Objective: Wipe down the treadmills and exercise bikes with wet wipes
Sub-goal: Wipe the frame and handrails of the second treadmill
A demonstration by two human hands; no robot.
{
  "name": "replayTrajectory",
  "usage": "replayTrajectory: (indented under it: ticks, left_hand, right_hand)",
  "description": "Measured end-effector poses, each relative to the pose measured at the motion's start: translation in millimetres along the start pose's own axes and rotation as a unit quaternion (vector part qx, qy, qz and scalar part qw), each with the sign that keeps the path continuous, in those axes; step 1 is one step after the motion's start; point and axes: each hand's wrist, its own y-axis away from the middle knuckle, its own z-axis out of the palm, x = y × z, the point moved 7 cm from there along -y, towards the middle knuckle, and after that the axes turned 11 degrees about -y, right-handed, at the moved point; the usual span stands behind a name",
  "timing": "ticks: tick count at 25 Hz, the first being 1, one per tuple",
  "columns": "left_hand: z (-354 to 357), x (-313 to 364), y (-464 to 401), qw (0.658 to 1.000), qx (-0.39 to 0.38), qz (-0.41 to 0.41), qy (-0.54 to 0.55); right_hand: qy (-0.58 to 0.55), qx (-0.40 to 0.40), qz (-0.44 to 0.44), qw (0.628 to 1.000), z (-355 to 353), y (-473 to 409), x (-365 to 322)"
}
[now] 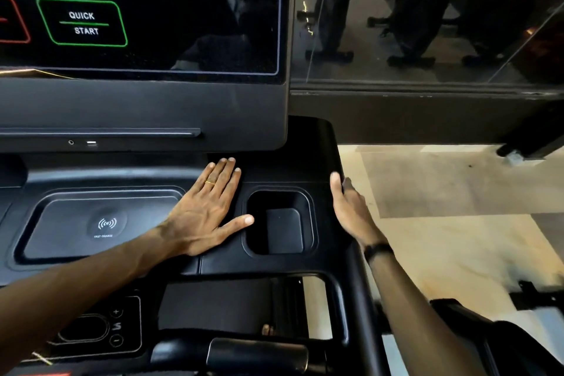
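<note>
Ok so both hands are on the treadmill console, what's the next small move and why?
Probably pick up a wet wipe first. The left hand lies flat and bare on the console tray beside the cup holder, the right hand rests on the tray's right edge, and no wipe shows in either hand.

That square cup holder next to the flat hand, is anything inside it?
The cup holder shows only a bare dark floor; its near wall hides a strip. No wipe visible; the left hand lies flat beside it.

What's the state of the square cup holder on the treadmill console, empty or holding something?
Empty: the black square cup holder recess shows only its bare dark floor. The left hand lies flat beside it, thumb at its rim.
</note>
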Motion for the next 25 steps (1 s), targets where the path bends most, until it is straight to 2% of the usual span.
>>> replayTrajectory:
  ticks: [2,4,6,8,11,14,15,17,19,21,22,23,25]
  left_hand:
    - [-1,0,0,1.0,0.001,0.002,0.003]
    - [-1,0,0,1.0,-0.001,0.003,0.005]
    - [-1,0,1,1.0,-0.002,0.003,0.008]
    - [0,-1,0,1.0,-0.01,0.001,0.012]
    - [1,-2,-2,1.0,-0.013,-0.004,0.017]
    - [0,-4,-3,1.0,-0.013,0.0,0.025]
    - [0,-4,-3,1.0,-0.011,0.001,0.027]
    - [-2,-4,-3,0.999,-0.005,0.006,0.032]
    - [-2,-5,-3,0.999,-0.006,0.007,0.036]
    - [-3,-6,-2,0.999,-0.002,0.006,0.045]
    - [-3,-6,-3,0.999,-0.002,0.006,0.047]
    - [-3,-6,-3,0.999,-0.005,0.006,0.049]
    - [-2,-6,-3,0.999,-0.004,0.002,0.053]
  right_hand:
    - [0.009,0.01,-0.029,0.999,4,-33,-29]
    - [0.115,-0.009,-0.112,0.987,17,-34,-46]
    - [0.225,-0.039,-0.21,0.951,31,0,-50]
    - [0.273,-0.061,-0.24,0.93,36,46,-40]
    - [0.231,-0.026,-0.136,0.963,18,43,-24]
    - [0.053,0.023,0.01,0.998,-3,-36,-33]
    - [0.024,0.02,0.022,0.999,-6,-65,-45]
    - [0.075,0.016,-0.028,0.997,2,-105,-68]
    - [0.181,0.003,-0.116,0.977,23,-112,-87]
    - [0.269,-0.042,-0.211,0.939,46,-74,-90]
    - [0.277,-0.066,-0.245,0.927,51,-44,-88]
    - [0.275,-0.088,-0.267,0.919,54,-13,-80]
    - [0.287,-0.072,-0.269,0.916,49,30,-59]
